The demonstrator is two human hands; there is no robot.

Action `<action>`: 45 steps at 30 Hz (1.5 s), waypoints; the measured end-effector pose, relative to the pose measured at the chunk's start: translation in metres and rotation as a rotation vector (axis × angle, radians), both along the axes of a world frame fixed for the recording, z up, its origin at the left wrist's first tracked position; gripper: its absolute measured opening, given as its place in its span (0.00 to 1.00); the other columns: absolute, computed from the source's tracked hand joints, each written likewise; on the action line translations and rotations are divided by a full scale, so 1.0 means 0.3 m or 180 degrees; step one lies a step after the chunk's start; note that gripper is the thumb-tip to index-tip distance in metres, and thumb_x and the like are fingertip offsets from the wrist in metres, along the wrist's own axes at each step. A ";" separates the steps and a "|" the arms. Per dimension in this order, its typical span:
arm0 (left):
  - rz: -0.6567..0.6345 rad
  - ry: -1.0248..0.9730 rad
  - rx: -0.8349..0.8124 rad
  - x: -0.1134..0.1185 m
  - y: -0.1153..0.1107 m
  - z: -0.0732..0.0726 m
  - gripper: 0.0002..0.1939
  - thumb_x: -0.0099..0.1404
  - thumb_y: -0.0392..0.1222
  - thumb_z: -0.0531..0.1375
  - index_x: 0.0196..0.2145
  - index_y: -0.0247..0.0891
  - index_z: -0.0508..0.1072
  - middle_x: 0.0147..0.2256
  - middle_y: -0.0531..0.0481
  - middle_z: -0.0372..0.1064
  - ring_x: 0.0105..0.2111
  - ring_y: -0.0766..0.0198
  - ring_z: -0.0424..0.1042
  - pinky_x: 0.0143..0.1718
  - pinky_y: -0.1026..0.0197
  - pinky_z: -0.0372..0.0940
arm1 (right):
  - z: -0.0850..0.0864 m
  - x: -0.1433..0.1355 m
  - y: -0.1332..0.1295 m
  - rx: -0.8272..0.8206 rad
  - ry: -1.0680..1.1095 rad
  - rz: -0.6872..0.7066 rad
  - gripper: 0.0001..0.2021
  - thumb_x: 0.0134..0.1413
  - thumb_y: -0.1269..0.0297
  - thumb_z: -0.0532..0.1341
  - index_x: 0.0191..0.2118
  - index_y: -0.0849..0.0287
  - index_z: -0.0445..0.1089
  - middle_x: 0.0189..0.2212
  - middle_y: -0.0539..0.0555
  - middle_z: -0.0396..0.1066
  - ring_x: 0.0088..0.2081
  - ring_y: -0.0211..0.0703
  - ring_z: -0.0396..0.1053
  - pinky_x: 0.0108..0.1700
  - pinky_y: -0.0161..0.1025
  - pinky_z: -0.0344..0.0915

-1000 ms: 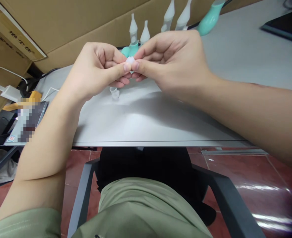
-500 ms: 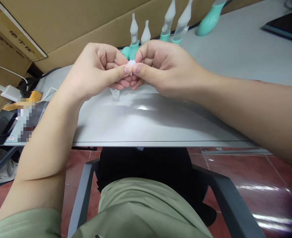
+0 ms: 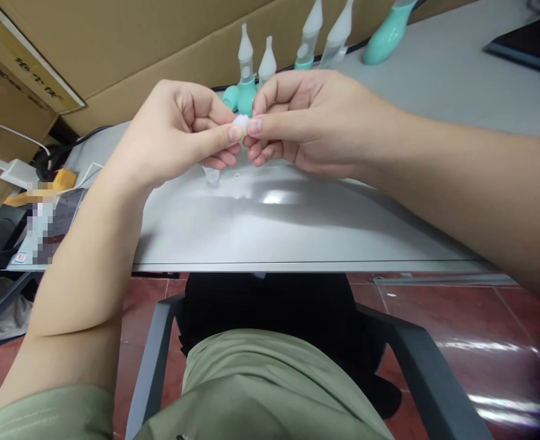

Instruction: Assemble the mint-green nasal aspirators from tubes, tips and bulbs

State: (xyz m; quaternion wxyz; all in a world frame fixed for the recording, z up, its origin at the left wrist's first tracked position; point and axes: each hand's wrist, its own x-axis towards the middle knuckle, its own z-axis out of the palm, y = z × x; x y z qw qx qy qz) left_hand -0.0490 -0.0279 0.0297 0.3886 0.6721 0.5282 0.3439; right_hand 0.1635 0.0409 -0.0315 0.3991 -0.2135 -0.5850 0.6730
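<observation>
Between my two hands, over the grey table (image 3: 233,238), is a small white translucent piece (image 3: 241,122), soft-looking and irregular in outline. My left hand (image 3: 191,125) pinches its left side between thumb and forefinger. From the right, my right hand (image 3: 297,119) pinches the other side with thumb and index finger, its remaining fingers curled. The fingertips cover much of the piece. A clear plastic part (image 3: 212,176) lies on the table just below my left fingers. Beyond the hands stands a green-bulbed nasal aspirator (image 3: 246,91) with a white pointed tip.
More aspirators with white tips (image 3: 312,27) stand along the cardboard wall (image 3: 136,49). A green bulb (image 3: 386,40) lies at the back right, near a dark flat object (image 3: 531,49). At left are a white charger (image 3: 19,173), cables and a phone-like item (image 3: 63,220).
My right hand has drawn slightly up and right, so its fingertips sit farther from the left ones. More of the white piece shows between them.
</observation>
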 end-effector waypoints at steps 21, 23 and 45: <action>-0.0326 0.0796 0.1035 -0.118 -0.010 0.054 0.10 0.64 0.44 0.87 0.40 0.42 0.95 0.32 0.49 0.89 0.28 0.61 0.83 0.31 0.56 0.78 | 0.034 0.027 -0.048 0.0550 -0.1346 -0.0325 0.10 0.65 0.82 0.74 0.39 0.60 0.89 0.28 0.51 0.80 0.32 0.37 0.75 0.38 0.37 0.72; -0.0377 0.1067 0.0841 -0.139 -0.019 0.081 0.08 0.61 0.40 0.85 0.39 0.42 0.95 0.32 0.49 0.89 0.28 0.61 0.83 0.30 0.57 0.75 | 0.037 0.025 -0.057 0.1080 -0.1829 -0.0257 0.12 0.66 0.83 0.74 0.38 0.58 0.90 0.29 0.50 0.82 0.33 0.37 0.74 0.39 0.39 0.68; -0.0919 0.3536 -0.0558 -0.067 0.004 0.097 0.20 0.66 0.53 0.74 0.54 0.49 0.91 0.35 0.58 0.87 0.32 0.60 0.82 0.37 0.56 0.71 | -0.043 0.022 -0.015 0.2647 -0.2154 0.0380 0.10 0.66 0.67 0.78 0.51 0.57 0.88 0.41 0.53 0.83 0.42 0.44 0.77 0.47 0.43 0.71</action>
